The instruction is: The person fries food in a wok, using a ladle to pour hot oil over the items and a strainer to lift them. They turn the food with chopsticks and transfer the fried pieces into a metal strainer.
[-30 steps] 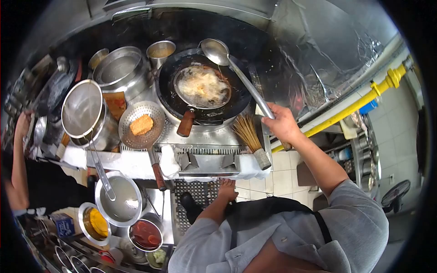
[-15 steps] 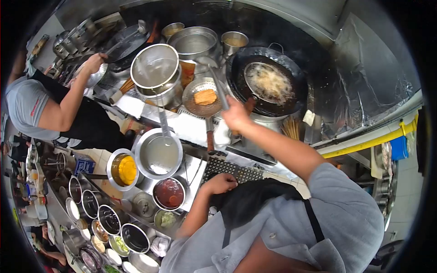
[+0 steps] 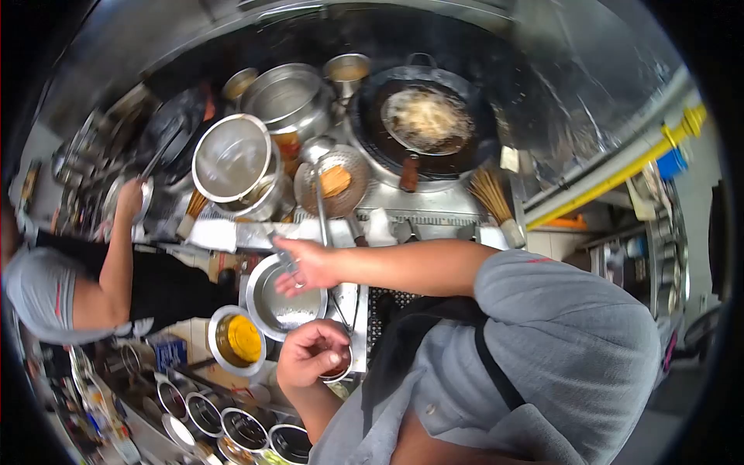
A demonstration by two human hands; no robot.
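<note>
My right hand [image 3: 310, 265] reaches left with its fingers spread beside the metal handle of a mesh strainer [image 3: 232, 157]; the fingers are not closed on it. The strainer rests on a steel pot. Below the hand is a wide steel pot of cloudy liquid [image 3: 267, 298]. My left hand [image 3: 314, 355], loosely curled and with nothing visible in it, is over a pot of red sauce [image 3: 339, 370], mostly covering it. A ladle [image 3: 319, 182] lies across a perforated skimmer [image 3: 353, 167] holding a golden fried piece [image 3: 335, 181]. Its handle runs under my right forearm.
Food bubbles in oil in a black wok [image 3: 368, 139], with a wooden handle [image 3: 409, 172] at its near side. A bamboo brush [image 3: 492, 198] stands to its right. A co-worker [image 3: 101, 287] works at the left. A bowl of yellow liquid [image 3: 217, 345] and several pots are near.
My right hand has left the ladle, which now lies over the skimmer, and moved left and down to the strainer handle. My left hand has shifted left and down. The view has turned.
</note>
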